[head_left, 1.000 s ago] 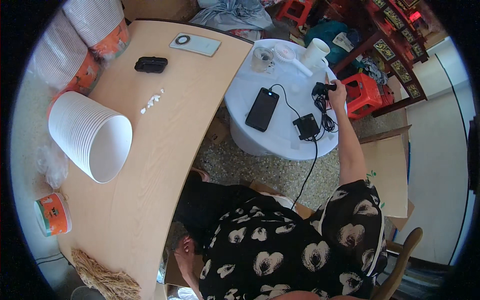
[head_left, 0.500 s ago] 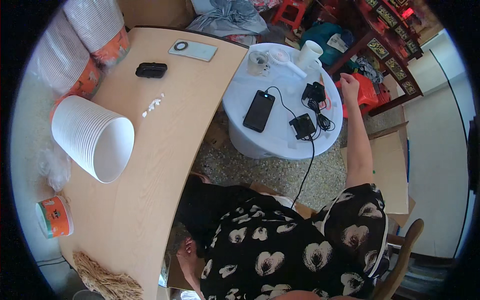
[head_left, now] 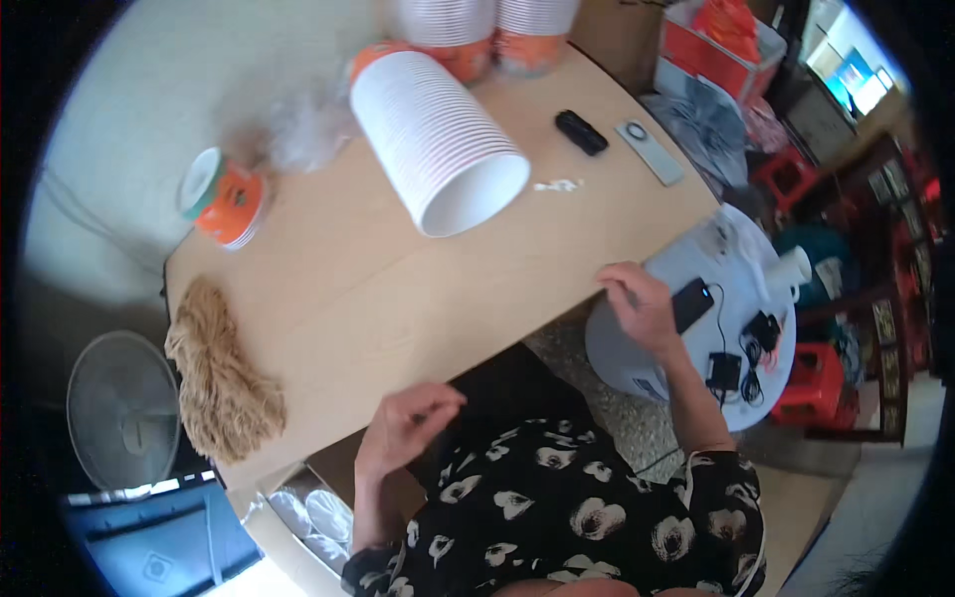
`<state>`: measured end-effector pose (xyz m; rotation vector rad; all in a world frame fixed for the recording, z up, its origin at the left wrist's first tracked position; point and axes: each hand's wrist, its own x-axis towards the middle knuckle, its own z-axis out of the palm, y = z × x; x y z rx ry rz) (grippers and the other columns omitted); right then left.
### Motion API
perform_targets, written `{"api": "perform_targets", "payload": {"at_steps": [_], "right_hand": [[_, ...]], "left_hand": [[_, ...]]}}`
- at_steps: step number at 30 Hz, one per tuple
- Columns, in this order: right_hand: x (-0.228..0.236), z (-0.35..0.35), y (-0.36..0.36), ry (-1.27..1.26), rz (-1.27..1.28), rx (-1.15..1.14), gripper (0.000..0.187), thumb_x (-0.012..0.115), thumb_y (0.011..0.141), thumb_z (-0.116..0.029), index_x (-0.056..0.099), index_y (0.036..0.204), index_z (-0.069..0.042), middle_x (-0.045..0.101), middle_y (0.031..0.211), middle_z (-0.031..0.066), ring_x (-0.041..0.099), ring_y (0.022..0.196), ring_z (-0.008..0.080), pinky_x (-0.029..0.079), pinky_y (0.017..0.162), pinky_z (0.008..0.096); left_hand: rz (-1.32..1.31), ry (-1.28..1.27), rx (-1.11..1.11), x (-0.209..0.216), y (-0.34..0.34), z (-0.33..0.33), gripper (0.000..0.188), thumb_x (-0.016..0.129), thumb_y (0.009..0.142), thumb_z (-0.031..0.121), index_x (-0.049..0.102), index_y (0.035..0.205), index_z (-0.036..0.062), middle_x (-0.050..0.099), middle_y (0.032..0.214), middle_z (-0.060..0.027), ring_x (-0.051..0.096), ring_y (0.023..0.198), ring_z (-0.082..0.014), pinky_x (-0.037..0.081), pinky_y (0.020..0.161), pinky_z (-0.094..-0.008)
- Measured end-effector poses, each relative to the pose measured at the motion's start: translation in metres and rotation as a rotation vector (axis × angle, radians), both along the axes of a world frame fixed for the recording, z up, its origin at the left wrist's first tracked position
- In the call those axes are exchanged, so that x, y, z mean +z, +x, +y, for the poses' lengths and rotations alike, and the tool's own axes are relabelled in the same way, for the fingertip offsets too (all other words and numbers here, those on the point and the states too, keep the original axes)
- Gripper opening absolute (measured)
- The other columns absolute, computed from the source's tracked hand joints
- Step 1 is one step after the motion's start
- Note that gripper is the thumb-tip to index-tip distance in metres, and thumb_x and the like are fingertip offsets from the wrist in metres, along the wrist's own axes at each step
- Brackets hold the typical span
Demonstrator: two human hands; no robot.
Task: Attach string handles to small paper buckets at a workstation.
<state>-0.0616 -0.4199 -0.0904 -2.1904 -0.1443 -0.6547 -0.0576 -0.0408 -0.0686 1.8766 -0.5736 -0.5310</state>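
Observation:
My left hand (head_left: pixel 410 426) is over the near edge of the wooden table (head_left: pixel 368 318), its fingers loosely bent and nothing in them. Near the table's right edge, beside the small round table, my right hand (head_left: pixel 639 306) hovers half-curled with thumb and fingers apart, also holding nothing. Farther in, a tall stack of white paper tubs (head_left: pixel 438 139) lies on its side, its open mouth toward me. Small white crumpled bits (head_left: pixel 559 185) lie right of that mouth. A tan bundle of stringy strands (head_left: pixel 224 373) rests at the table's left end.
A shorter stack of orange tubs (head_left: pixel 231 199) lies at the far left. A black case (head_left: pixel 581 132) and a pale phone (head_left: pixel 649 152) sit at the far right. The round table (head_left: pixel 622 348) bears a black phone (head_left: pixel 690 304), cables and a white mug (head_left: pixel 789 271). A fan (head_left: pixel 124 410) stands left.
The view has swung left toward the wooden table. My right hand has come back from beyond the round table to the wooden table's edge. My left hand has risen from below the edge.

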Motion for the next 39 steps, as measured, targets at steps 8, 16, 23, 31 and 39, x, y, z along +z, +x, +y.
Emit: {"api": "perform_targets", "payload": {"at_steps": [8, 16, 23, 31, 39], "right_hand": [[-0.006, 0.074, 0.108, 0.396, -0.056, -0.045, 0.012, 0.063, 0.092, 0.000, 0.064, 0.104, 0.000, 0.065, 0.093, 0.0054, 0.063, 0.078, 0.0144, 0.051, 0.071, 0.0267], [-0.005, 0.073, 0.178, 0.223, -0.222, -0.200, 0.017, 0.073, 0.087, -0.003, 0.060, 0.097, -0.001, 0.060, 0.090, 0.0087, 0.062, 0.077, 0.0184, 0.051, 0.070, 0.0308], [0.001, 0.067, 0.180, 0.128, -0.217, -0.172, 0.017, 0.074, 0.086, -0.004, 0.058, 0.090, -0.001, 0.062, 0.081, 0.0099, 0.063, 0.068, 0.0186, 0.051, 0.063, 0.0333], [-0.001, 0.055, 0.164, 0.167, -0.065, -0.045, 0.016, 0.068, 0.088, -0.001, 0.053, 0.092, -0.001, 0.067, 0.089, 0.0130, 0.066, 0.074, 0.0205, 0.051, 0.065, 0.0321], [0.089, 0.054, 0.096, -0.064, 0.023, 0.131, 0.027, 0.067, 0.086, -0.001, 0.061, 0.113, 0.000, 0.064, 0.117, 0.0116, 0.059, 0.100, 0.0144, 0.049, 0.090, 0.0302]], "left_hand": [[-0.665, -0.165, 0.582, 0.003, 0.101, -0.052, 0.013, 0.076, 0.085, 0.001, 0.068, 0.096, 0.0007, 0.069, 0.086, -0.0110, 0.067, 0.071, -0.0205, 0.056, 0.064, -0.0306], [-0.964, -0.108, 0.731, -0.013, 0.162, -0.096, 0.018, 0.078, 0.082, 0.002, 0.062, 0.090, 0.0044, 0.062, 0.081, -0.0082, 0.063, 0.069, -0.0228, 0.053, 0.059, -0.0354], [-0.991, -0.111, 0.803, -0.015, 0.161, -0.100, 0.018, 0.076, 0.081, -0.001, 0.062, 0.090, 0.0065, 0.064, 0.086, -0.0081, 0.066, 0.073, -0.0265, 0.055, 0.062, -0.0369], [-0.948, 0.002, 0.768, -0.008, 0.144, -0.100, 0.018, 0.068, 0.081, 0.001, 0.059, 0.095, 0.0058, 0.066, 0.101, -0.0107, 0.069, 0.075, -0.0313, 0.057, 0.060, -0.0413], [-0.665, -0.240, 0.669, 0.009, 0.103, -0.076, 0.020, 0.065, 0.088, 0.006, 0.054, 0.104, 0.0005, 0.071, 0.104, -0.0210, 0.073, 0.070, -0.0318, 0.059, 0.057, -0.0387]]}}
